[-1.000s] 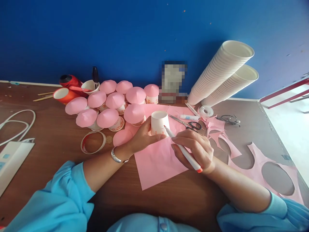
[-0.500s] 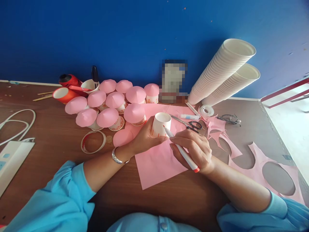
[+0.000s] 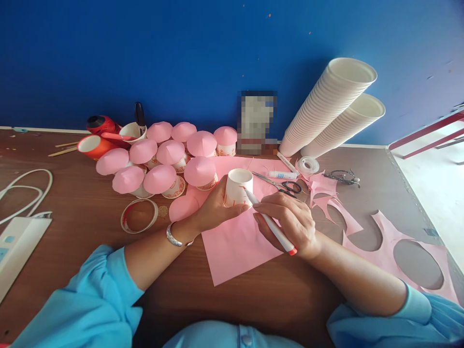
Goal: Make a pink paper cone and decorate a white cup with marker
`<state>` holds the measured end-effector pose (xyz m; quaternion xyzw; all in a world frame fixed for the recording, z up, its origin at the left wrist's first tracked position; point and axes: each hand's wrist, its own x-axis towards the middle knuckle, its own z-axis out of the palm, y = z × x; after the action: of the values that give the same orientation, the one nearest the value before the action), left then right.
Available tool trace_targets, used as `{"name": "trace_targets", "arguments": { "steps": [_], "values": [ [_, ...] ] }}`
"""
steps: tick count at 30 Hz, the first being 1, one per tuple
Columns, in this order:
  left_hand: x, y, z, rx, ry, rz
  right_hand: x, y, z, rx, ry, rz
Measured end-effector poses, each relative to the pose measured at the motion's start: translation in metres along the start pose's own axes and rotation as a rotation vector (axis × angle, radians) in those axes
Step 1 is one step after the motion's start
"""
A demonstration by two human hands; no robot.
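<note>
My left hand (image 3: 216, 205) is wrapped round a white paper cup (image 3: 239, 184), its recessed end facing up. Red marks show on the side of the cup. In my right hand (image 3: 290, 220) is a white marker pen (image 3: 274, 228) with a red end, its tip against the cup's side. Pink paper (image 3: 237, 251) lies under both hands. To the left stand several decorated cups topped with pink paper cones (image 3: 200, 170). A pink paper disc (image 3: 183, 208) lies beside my left wrist.
Behind my right hand are scissors (image 3: 281, 184), a glue stick (image 3: 282, 175) and clear tape (image 3: 307, 165). Tall cup stacks (image 3: 328, 99) lean by the blue wall. Pink scraps (image 3: 384, 237) lie right; a tape roll (image 3: 125, 217) and a power strip (image 3: 25, 251) lie left.
A red line now shows near the cup's upper edge, at the pen tip. The view has shifted slightly; both hands keep their holds.
</note>
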<state>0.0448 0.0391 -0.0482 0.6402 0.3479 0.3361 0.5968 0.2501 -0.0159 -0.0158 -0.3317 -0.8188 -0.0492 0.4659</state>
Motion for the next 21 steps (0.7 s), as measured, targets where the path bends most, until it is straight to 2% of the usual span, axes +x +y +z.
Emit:
{"name": "trace_targets", "arguments": {
  "steps": [9,21],
  "values": [
    [-0.003,0.005,-0.001,-0.05,-0.012,-0.05,0.001,0.001,-0.002,-0.023,0.002,0.013],
    [-0.004,-0.006,-0.01,-0.159,-0.138,-0.131,0.0,0.001,-0.003,0.035,0.015,-0.007]
  ]
}}
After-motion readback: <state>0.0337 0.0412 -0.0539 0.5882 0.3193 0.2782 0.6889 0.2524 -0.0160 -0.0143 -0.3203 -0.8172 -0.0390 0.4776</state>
